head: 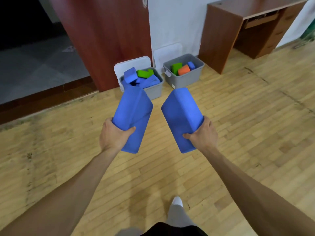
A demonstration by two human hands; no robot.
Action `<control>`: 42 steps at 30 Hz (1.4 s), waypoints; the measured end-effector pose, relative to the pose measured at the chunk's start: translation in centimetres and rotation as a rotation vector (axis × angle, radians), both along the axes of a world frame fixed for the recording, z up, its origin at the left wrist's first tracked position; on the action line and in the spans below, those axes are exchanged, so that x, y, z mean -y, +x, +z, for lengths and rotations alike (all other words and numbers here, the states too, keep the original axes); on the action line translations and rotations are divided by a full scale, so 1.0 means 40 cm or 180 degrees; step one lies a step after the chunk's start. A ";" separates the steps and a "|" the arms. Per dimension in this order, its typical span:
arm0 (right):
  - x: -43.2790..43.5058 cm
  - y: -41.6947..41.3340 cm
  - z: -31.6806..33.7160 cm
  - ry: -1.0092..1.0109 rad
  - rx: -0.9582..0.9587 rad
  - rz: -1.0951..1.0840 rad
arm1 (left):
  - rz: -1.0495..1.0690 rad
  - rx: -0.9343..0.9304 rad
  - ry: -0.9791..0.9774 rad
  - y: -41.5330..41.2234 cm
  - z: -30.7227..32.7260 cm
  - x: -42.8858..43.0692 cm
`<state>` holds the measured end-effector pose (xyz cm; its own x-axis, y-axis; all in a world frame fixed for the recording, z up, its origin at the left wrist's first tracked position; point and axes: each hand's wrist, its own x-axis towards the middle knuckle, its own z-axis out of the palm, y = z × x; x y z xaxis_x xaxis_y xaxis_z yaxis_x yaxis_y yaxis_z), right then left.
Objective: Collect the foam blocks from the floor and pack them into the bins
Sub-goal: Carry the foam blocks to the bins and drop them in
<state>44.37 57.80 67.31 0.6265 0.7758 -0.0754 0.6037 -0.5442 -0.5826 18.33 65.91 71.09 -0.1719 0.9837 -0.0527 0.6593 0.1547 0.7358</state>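
Our left hand (pixel 113 135) is clamped on the near end of a long blue foam block (pixel 133 114) and our right hand (pixel 202 134) grips a second blue block (pixel 180 116) the same way, both blocks held above the wooden floor (pixel 238 116) and angled away from us. Beyond them, against the wall, the left grey bin (pixel 154 91) is heaped with blue blocks and a green one (pixel 144 73), its white lid (pixel 133 63) propped behind. Just to its right the second grey bin (pixel 184 79) holds green, orange (pixel 184 69) and blue pieces, near a brown desk (pixel 221 40).
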 end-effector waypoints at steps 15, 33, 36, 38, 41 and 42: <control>-0.800 0.303 0.014 -0.0114 0.0332 -0.0065 | 0.0103 0.0220 0.0011 0.297 -0.063 -0.802; -1.564 0.853 -0.045 -0.0205 0.0070 -0.0885 | -0.0989 -0.0232 -0.0294 0.915 -0.121 -1.702; -1.683 0.987 -0.064 -0.0436 -0.0082 -0.0942 | -0.0961 -0.0361 -0.0441 1.040 -0.118 -1.821; -1.768 1.073 -0.063 -0.0473 -0.0078 -0.0890 | -0.0964 -0.0303 -0.0489 1.121 -0.117 -1.910; -1.911 1.193 -0.059 -0.0542 -0.0054 -0.0826 | -0.0971 -0.0197 -0.0636 1.228 -0.119 -2.032; -1.961 1.221 -0.062 -0.0541 -0.0050 -0.0798 | -0.0913 -0.0099 -0.0733 1.256 -0.121 -2.067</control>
<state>93.20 136.22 64.82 0.7945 0.5726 -0.2020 0.4300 -0.7655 -0.4787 68.57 148.58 66.26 0.1040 0.9551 -0.2775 0.7214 0.1197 0.6821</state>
